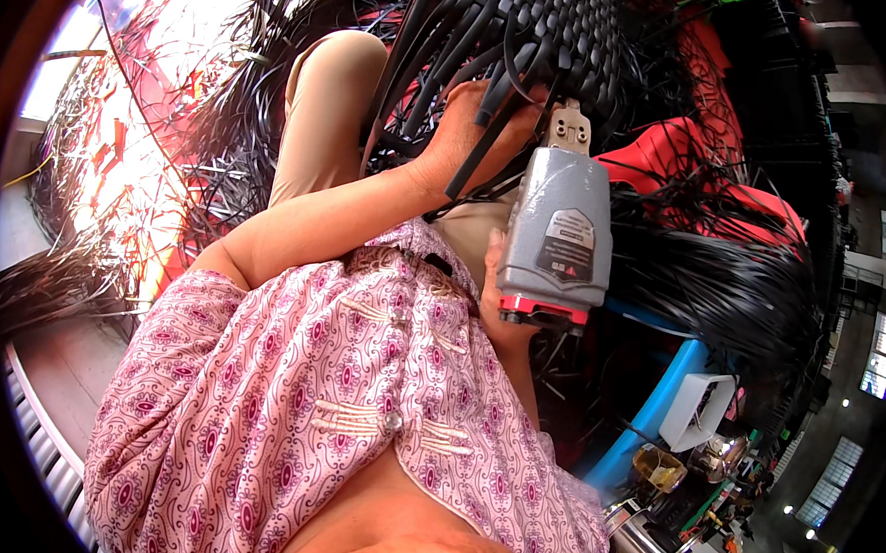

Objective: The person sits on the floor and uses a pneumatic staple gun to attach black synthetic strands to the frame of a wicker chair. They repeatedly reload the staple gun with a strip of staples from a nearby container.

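A black woven piece (537, 21) of flat plastic strips fills the upper middle, with loose strip ends hanging toward me. My left hand (476, 133) is closed at its lower edge among those black strips (495, 144), and some of them cross in front of its fingers. In my right hand (502, 305) is a grey staple gun (556, 222) with a red and black end. Its metal nose points up at the weave, close beside my left fingers. The tool's body hides most of the right hand; whether the nose touches the weave I cannot tell.
Loose black strips (230, 135) lie heaped at the left, and a thick bundle (723, 291) lies at the right by a red surface (660, 158). A blue bar (657, 408), a white box-shaped container (698, 410) and a metal container (644, 542) are at the lower right.
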`<state>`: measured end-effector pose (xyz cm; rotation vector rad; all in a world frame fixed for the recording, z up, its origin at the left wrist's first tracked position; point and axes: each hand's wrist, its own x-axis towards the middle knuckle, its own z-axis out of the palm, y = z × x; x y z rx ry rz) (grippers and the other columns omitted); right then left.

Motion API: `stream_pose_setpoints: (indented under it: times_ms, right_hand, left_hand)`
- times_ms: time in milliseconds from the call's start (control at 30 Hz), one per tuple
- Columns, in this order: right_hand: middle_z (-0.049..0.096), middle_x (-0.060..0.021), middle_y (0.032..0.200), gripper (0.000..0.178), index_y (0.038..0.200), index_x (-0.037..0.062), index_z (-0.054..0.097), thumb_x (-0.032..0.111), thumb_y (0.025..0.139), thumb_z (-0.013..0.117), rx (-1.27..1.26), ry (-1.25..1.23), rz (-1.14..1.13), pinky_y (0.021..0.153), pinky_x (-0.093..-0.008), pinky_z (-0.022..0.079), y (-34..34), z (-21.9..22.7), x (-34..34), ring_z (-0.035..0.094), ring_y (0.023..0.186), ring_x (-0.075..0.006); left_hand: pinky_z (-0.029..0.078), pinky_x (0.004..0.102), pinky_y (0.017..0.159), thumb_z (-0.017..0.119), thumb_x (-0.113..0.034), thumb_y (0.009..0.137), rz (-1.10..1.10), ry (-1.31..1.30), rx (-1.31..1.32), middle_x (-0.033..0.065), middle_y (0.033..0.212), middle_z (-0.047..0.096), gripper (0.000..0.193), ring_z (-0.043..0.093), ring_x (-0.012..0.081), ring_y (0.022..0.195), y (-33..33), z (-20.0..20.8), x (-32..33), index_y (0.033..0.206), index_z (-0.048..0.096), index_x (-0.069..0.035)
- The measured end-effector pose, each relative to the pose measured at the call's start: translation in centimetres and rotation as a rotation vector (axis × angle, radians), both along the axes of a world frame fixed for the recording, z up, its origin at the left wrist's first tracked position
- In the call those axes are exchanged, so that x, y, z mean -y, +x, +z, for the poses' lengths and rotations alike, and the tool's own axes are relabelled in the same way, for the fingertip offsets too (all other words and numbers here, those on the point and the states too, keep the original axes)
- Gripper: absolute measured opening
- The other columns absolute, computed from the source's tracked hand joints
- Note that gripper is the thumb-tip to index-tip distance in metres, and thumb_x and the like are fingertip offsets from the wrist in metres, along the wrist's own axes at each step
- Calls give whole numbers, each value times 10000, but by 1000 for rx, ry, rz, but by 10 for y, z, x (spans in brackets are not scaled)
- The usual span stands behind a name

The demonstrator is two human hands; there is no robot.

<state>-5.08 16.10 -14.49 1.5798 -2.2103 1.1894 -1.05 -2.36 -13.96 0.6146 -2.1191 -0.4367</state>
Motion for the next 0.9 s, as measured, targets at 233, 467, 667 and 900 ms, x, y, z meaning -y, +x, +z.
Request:
stream_pose_setpoints:
  times_ms: [233, 467, 667, 900]
  right_hand:
    - [655, -125, 1035, 258, 1050, 17, 660, 207, 881, 708, -707, 234, -173, 899, -414, 451, -3, -11, -4, 607, 978, -309]
    - [626, -166, 1118, 424, 1209, -36, 568, 188, 876, 704, 343, 16, -69, 983, -426, 410, 9, 8, 12, 568, 1079, -317]
    - [606, -71, 1002, 293, 1084, -13, 588, 100, 844, 715, 364, -10, -177, 816, -356, 436, -4, 2, -15, 557, 938, -195]
    - [618, -55, 895, 131, 882, 41, 674, 53, 783, 759, 200, -151, -125, 718, -349, 461, -11, 18, -19, 582, 811, -182]
  left_hand:
    - [501, 367, 780, 673, -139, 820, -88, 293, -141, 89, 1018, 631, 337, 602, 245, 932, 4, 10, -4, 1147, 652, -64]
    - [492, 325, 721, 649, -153, 879, -61, 366, -198, 60, 929, 647, 219, 629, 218, 839, -6, 9, 3, 1074, 677, -59]
    - [475, 268, 685, 665, -200, 900, -203, 969, -384, 45, 850, 660, 211, 602, 114, 774, 10, 42, -15, 996, 660, -12]
    - [468, 317, 639, 578, -252, 927, -68, 382, -217, 113, 746, 604, 280, 595, 140, 700, 35, 49, -24, 969, 601, 24]
